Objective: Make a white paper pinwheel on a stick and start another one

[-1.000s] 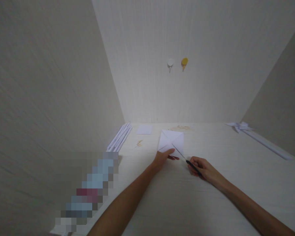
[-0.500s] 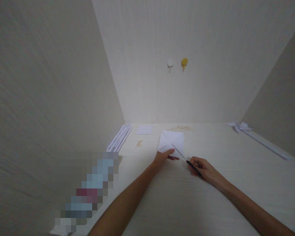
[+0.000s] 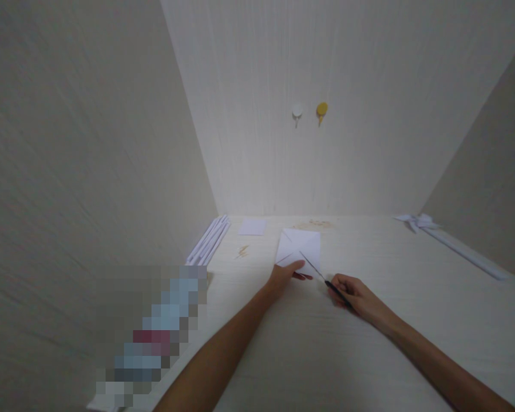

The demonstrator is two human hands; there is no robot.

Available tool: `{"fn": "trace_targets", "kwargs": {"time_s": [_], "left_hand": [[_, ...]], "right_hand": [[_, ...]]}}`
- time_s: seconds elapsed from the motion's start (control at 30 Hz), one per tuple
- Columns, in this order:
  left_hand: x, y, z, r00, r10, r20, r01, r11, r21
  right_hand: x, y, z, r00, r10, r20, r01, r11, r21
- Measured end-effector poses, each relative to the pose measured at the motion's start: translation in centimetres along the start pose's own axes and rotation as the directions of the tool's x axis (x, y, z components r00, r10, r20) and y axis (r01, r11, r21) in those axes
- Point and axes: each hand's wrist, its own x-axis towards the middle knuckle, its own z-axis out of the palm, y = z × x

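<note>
A pale wooden table (image 3: 369, 343) fills the lower half of the view, closed in by a back wall (image 3: 347, 68) at twelve o'clock and side panels at nine and three. Along the table's edge at three o'clock lies a long white paper strip with a folded paper pinwheel (image 3: 418, 220) at its far end. At ten o'clock from the hands, a bundle of rolled white paper sticks (image 3: 209, 240) rests against the left panel, and a small blank sheet (image 3: 252, 226) lies just beyond it, toward eleven o'clock. The square of white paper (image 3: 299, 246), creased along its diagonals, lies flat near the middle of the table, at twelve o'clock from both hands. The left hand (image 3: 283, 276) reaches in from seven o'clock and presses its fingertips on the near left corner of the square, fingers stretched out and together, grasping nothing. The right hand (image 3: 355, 294) comes in from four o'clock with its fingers curled tight around the dark handle of a pair of scissors (image 3: 321, 276), whose thin blades point toward eleven o'clock and meet the near edge of the square; whether the blades are apart is too small to tell. High on the back wall, two small hooks sit side by side, one white (image 3: 297, 112) and one yellow (image 3: 321, 109). A faint brown mark (image 3: 242, 250) stains the table between the sticks and the square.
</note>
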Motion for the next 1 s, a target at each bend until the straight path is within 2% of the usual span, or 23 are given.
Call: {"fn": "trace_targets", "kwargs": {"time_s": [0.63,0.8,1.0], "left_hand": [[0.6,-0.94,-0.51,1.0,-0.006,0.026,0.006,0.999,0.033],[0.33,-0.65,-0.43,1.0,-0.023,0.012,0.023,0.999,0.041],[0.1,-0.04,0.0,1.0,0.018,-0.013,-0.019,0.998,-0.053]], "right_hand": [[0.02,0.5,-0.17,1.0,-0.01,-0.007,0.01,1.0,0.005],[-0.06,0.38,-0.2,1.0,-0.008,-0.02,0.007,1.0,-0.005],[0.03,0.35,-0.04,0.999,0.016,-0.034,-0.015,0.999,0.048]]}}
